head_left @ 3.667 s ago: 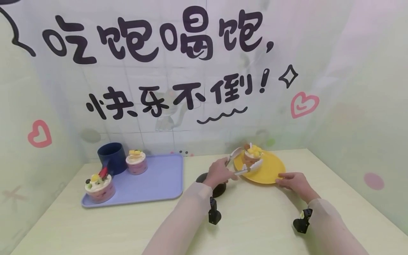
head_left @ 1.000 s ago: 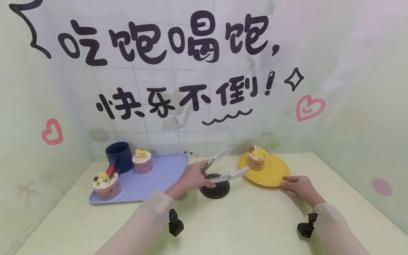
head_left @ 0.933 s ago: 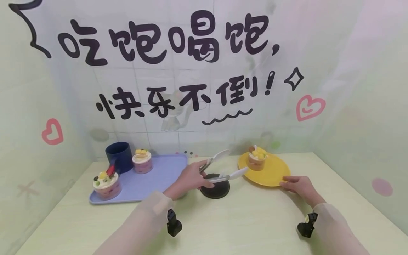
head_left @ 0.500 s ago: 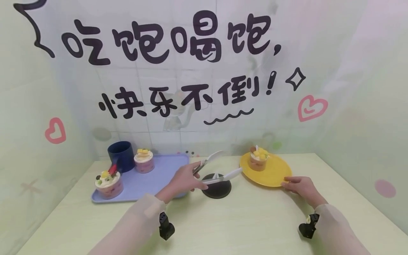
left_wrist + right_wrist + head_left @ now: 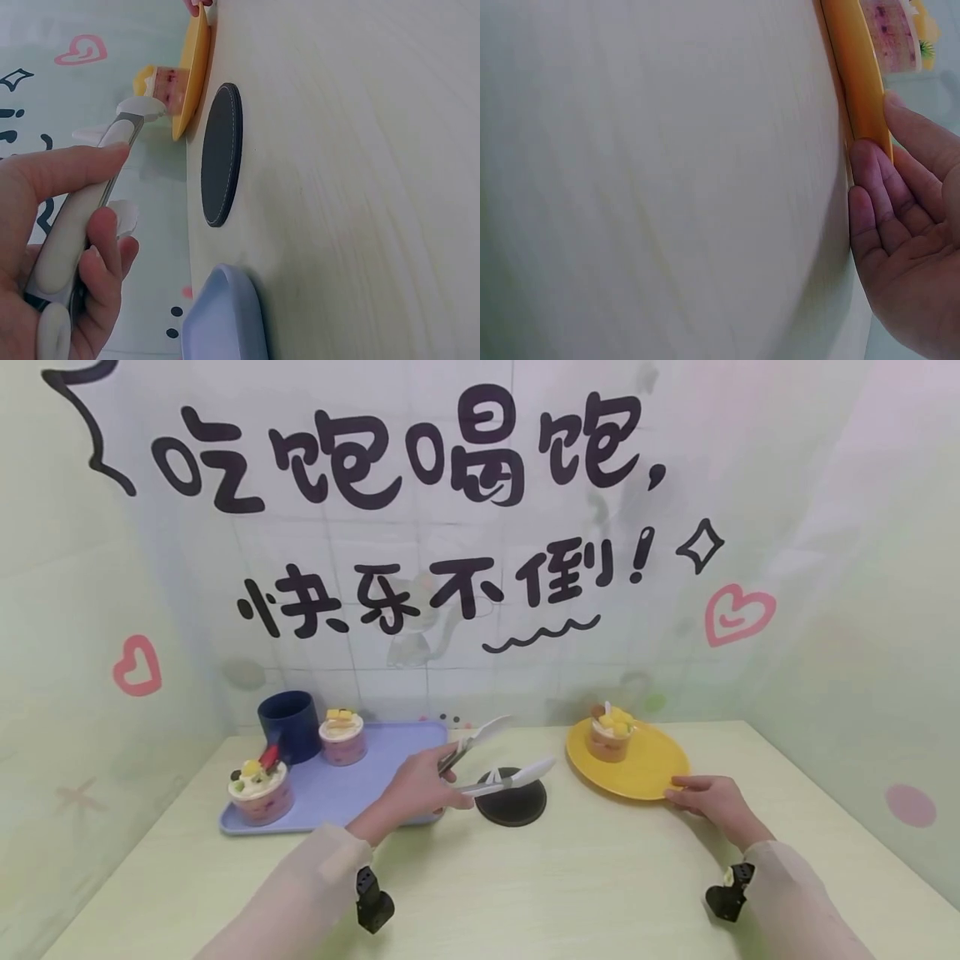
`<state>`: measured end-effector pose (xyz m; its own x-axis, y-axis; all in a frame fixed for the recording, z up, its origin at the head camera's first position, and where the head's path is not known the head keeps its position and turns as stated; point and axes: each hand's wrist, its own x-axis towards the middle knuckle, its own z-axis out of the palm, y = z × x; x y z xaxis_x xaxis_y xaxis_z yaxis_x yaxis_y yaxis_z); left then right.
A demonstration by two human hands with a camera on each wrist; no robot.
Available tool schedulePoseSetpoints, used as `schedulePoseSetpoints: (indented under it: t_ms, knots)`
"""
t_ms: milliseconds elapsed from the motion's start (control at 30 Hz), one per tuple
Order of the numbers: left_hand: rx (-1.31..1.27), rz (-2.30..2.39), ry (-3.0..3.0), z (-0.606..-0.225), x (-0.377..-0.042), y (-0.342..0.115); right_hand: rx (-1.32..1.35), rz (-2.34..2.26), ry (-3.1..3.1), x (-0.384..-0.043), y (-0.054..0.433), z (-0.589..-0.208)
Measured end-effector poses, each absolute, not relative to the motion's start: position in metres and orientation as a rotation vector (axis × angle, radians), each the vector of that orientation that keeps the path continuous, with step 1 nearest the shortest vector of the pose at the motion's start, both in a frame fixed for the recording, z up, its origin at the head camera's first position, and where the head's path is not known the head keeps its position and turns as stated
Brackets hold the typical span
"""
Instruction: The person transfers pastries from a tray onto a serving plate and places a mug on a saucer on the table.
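Note:
My left hand (image 5: 416, 789) grips a pair of tongs (image 5: 66, 240) with white tips, and the tongs' arms stand apart with nothing between them. In the head view they reach over the black round coaster (image 5: 512, 802). On the right, my right hand (image 5: 712, 802) pinches the near right rim of the yellow plate (image 5: 645, 768), thumb on top and fingers under the edge, as the right wrist view shows (image 5: 911, 202). A dessert cup (image 5: 611, 735) topped with yellow fruit pieces stands upright on the plate's left part.
A lilac tray (image 5: 397, 747) lies at the left, close to my left hand. On it stand a dark blue mug (image 5: 290, 727), a dessert cup with yellow cubes (image 5: 342, 739) and a larger fruit-topped cup (image 5: 260, 792) at its left corner. A printed curtain (image 5: 450, 685) backs the table.
The tongs were around the cup on the plate 3.7 seconds ago. Since then my left hand has drawn them away leftward, leaving the cup there. My right hand keeps its hold on the rim.

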<state>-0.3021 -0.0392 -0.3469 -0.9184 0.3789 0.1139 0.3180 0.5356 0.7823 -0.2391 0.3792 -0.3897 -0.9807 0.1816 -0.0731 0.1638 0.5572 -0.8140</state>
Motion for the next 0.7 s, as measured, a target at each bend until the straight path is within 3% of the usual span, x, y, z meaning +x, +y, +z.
schedulePoseSetpoints:
  t_ms: [700]
  knots:
    - [0.623,1.281,2.770,-0.343,-0.293,-0.068,-0.311,1.420,-2.774,-0.240,0.379,-0.390]
